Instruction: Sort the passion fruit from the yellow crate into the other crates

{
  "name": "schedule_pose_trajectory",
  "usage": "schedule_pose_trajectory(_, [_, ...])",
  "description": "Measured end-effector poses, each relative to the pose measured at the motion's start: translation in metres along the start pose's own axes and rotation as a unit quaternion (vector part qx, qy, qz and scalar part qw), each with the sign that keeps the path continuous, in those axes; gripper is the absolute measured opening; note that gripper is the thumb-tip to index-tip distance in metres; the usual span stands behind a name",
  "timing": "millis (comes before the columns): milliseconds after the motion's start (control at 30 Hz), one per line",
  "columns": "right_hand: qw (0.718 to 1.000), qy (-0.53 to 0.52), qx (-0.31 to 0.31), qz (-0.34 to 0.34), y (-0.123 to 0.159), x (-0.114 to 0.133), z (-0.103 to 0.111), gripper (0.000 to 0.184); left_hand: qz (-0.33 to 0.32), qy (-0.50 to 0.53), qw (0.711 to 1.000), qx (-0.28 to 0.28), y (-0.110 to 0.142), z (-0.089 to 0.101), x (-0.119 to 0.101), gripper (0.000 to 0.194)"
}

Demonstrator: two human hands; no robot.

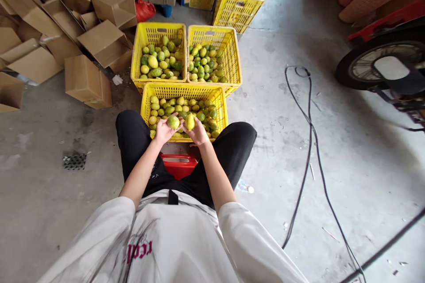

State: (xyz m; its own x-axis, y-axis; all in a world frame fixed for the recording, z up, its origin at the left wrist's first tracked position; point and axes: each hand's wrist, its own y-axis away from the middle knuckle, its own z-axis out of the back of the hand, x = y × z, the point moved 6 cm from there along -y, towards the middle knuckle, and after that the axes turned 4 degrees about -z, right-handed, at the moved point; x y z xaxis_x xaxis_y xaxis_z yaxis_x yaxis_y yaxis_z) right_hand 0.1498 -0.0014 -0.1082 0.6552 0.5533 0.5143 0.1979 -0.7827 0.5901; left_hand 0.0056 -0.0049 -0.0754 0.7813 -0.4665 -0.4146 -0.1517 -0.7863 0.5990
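- We hold a round, smooth, yellow-green fruit [173, 122] in our left hand [163, 131], the fingers curled beneath it and its top showing.
- Our right hand [199, 133] grasps a brighter yellow, lemon-shaped fruit [190, 122], its pointed end toward our fingers, as far as we can make out at this size.
- Both pieces are above the near yellow slatted plastic crate [186, 89], just beside each other, between our black-trousered knees.
- That crate bears a loose spread of mixed green and yellow fruits [169, 109]; behind it stand a left-hand yellow plastic crate [157, 31] and a right-hand yellow plastic crate [235, 57], side by side, with more of the same.
- We judge each fruit light and firm, with a little give in the rind, and apt to roll or slip if pinched at the tip.
- The surest hold seems to be round the widest part, thumb on one side and fingers on the other, gently enough not to bruise the skin.
- A red plastic stool [179, 170] shows between our thighs; brown cardboard boxes [88, 82] lie to our left, and a looped black cable [310, 141] crosses the grey concrete floor [265, 97] to our right.
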Motion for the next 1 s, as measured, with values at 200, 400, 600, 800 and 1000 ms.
schedule_pose_trajectory(200, [0.997, 0.055, -0.059, -0.005, -0.002, -0.011, 0.014, 0.03, 0.049, -0.075, 0.996, -0.002, -0.008, 0.009, 0.019, 0.028])
schedule_pose_trajectory(400, [0.994, 0.074, -0.076, 0.0, -0.002, -0.014, 0.017, 0.038, 0.019, -0.107, 0.994, -0.017, -0.014, 0.015, 0.017, 0.018])
schedule_pose_trajectory(600, [1.0, -0.008, -0.024, -0.017, -0.001, -0.005, 0.005, 0.022, 0.011, -0.017, 0.999, -0.031, -0.007, 0.012, 0.007, 0.044])
schedule_pose_trajectory(800, [0.998, -0.06, 0.011, 0.011, 0.005, 0.001, -0.002, 0.027, -0.008, 0.013, 0.999, -0.035, -0.007, 0.011, 0.003, 0.042])
schedule_pose_trajectory(1000, [0.998, -0.054, -0.026, -0.036, 0.006, -0.015, 0.003, 0.043, 0.073, -0.08, 0.993, -0.034, -0.01, 0.018, 0.026, 0.019])
